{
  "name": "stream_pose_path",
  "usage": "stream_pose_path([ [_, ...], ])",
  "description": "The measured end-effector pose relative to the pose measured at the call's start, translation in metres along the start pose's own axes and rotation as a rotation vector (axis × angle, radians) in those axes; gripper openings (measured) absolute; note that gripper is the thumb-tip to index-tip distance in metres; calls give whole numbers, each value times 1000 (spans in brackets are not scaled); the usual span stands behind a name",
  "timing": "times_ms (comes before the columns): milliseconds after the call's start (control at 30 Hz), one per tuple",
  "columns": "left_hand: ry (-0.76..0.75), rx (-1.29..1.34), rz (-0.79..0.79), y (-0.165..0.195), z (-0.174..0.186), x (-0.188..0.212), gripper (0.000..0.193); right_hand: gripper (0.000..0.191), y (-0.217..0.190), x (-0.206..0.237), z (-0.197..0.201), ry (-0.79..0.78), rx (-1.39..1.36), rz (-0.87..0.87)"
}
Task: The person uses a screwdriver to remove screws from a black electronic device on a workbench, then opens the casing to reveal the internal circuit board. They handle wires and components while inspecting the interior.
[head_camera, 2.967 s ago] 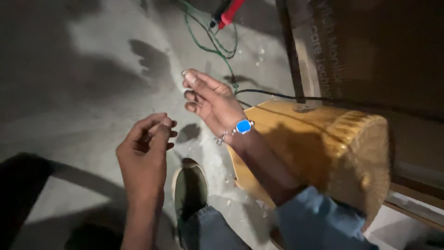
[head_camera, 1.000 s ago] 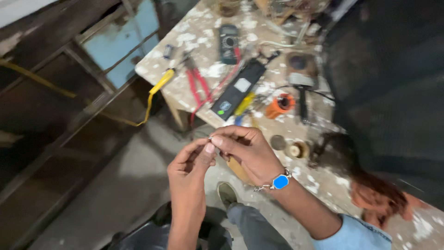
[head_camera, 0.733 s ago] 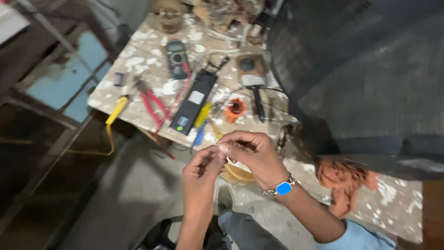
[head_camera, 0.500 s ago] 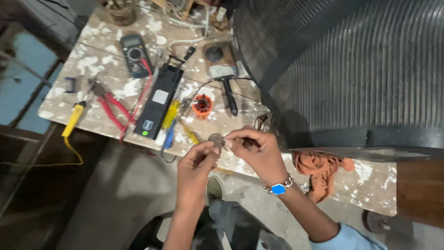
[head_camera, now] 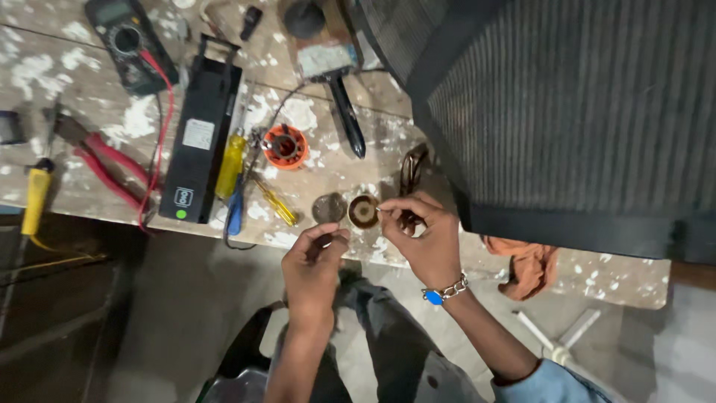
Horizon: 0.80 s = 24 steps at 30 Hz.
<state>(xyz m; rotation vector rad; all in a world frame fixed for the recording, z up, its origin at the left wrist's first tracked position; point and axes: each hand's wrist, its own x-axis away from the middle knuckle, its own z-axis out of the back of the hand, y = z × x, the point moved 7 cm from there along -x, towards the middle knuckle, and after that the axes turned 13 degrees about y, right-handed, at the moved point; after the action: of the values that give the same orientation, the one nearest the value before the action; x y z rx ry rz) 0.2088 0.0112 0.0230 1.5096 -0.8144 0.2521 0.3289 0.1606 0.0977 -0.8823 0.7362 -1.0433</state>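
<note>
Two small round parts (head_camera: 347,210) just above both hands' fingertips (head_camera: 380,211).

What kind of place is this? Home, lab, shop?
Probably an electrical repair workshop: a paint-spattered wooden workbench carries a black digital multimeter with a red lead, red-handled pliers, screwdrivers with yellow and blue handles and an orange wire spool.

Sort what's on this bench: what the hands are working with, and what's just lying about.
In hand:
left hand, fingers pinched, contents too small to tell
right hand, fingertips pinched beside the small round brown cup

Lying about:
black multimeter
long black box
red-handled pliers
orange wire spool
black-handled brush
orange rag
</note>
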Motion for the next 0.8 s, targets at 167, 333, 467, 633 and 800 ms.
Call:
stream_pose_path([
  [167, -71, -462, -434, 21, -12, -1, 30, 20, 8, 13, -7, 68, 153, 95],
  [333, -194, -649, -551, 23, -29, -11, 46, 19, 16, 28, -17, 126, 283, 63],
  [467, -259, -708, -655, 26, -34, -15, 50, 19, 15, 32, -22, 179, 331, 62],
  [633, -278, -697, -716, 28, -35, -20, 42, 20, 16, 30, -27, 204, 312, 39],
  [800, -316, -675, -745, 26, -34, -19, 36, 20, 16, 31, -26, 201, 322, 93],
])
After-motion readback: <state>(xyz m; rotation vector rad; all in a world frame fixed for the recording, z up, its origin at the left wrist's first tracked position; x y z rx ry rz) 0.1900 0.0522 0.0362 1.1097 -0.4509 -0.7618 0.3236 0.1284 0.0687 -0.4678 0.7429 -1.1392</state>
